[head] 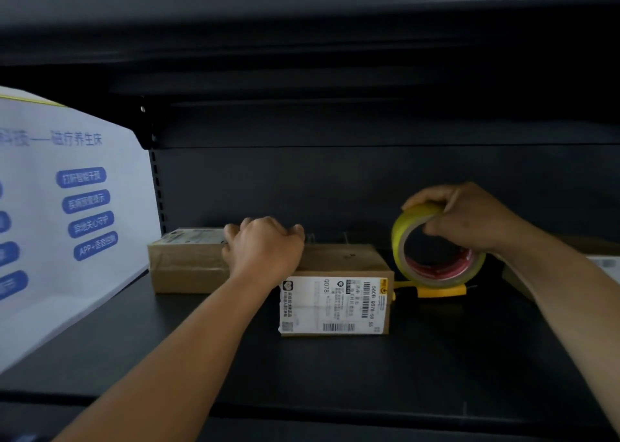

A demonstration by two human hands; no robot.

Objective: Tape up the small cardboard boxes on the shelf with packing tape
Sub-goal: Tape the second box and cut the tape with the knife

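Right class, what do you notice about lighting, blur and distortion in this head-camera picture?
Head view: dim lighting, shelf nearly black; poster at left brightest, its text soft; wide-angle lens bows the shelf edges; label on the middle box fairly sharp; tape roll stands out.

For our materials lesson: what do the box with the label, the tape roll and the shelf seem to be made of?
Labelled box: brown cardboard, matt, with a white paper label. Tape roll, gripped by the right hand: glossy yellowish plastic film, probably on a red-printed card core. Shelf: dark, smooth, likely painted metal, judging by its slotted upright.
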